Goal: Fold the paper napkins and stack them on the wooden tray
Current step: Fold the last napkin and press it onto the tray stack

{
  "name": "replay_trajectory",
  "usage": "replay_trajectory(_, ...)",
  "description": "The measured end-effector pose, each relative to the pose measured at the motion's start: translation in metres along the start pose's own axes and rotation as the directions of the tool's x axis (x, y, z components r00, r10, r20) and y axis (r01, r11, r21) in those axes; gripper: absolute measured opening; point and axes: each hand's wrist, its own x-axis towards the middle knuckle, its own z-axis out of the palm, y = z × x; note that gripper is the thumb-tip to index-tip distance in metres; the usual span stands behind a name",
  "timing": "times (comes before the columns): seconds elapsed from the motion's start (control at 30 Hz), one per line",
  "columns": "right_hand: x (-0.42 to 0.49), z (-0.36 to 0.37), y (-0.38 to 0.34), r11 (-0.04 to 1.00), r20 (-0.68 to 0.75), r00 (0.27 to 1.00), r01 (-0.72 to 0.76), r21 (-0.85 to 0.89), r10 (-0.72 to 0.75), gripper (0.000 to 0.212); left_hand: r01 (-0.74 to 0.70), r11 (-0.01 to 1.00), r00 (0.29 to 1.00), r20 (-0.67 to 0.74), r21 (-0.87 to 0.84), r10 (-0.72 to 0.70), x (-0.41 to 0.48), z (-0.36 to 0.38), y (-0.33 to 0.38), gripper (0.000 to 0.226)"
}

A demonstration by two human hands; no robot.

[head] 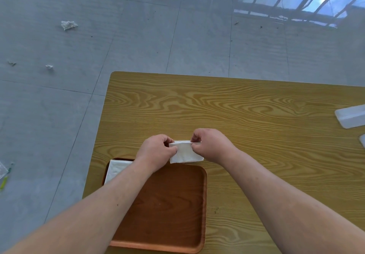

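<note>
Both hands work one napkin (185,153) just beyond the far edge of the tray (204,194), above the table (237,105). The left hand (156,151) pinches its left top corner and the right hand (211,145) pinches its right top corner, fingers curled on the paper, so the sheet hangs taut between them; I judge this keeps the edges matched while the fold is made, and keeps the piece close to where it will go. The tray sits at the near left of the table and holds a folded white napkin stack (115,169) in its far left corner, partly hidden by the left forearm; the rest of its floor shows bare wood. A white plastic object (350,115) lies at the table's right edge.
</note>
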Motion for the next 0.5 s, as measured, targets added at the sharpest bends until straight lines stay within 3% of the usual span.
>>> replay_trajectory(0.5, 0.014, 0.004, -0.005, 0.997, -0.025, 0.997, -0.075, -0.029, 0.074, 0.003, 0.023, 0.980, 0.999, -0.045, 0.197, -0.015, 0.013, -0.008, 0.010, 0.017)
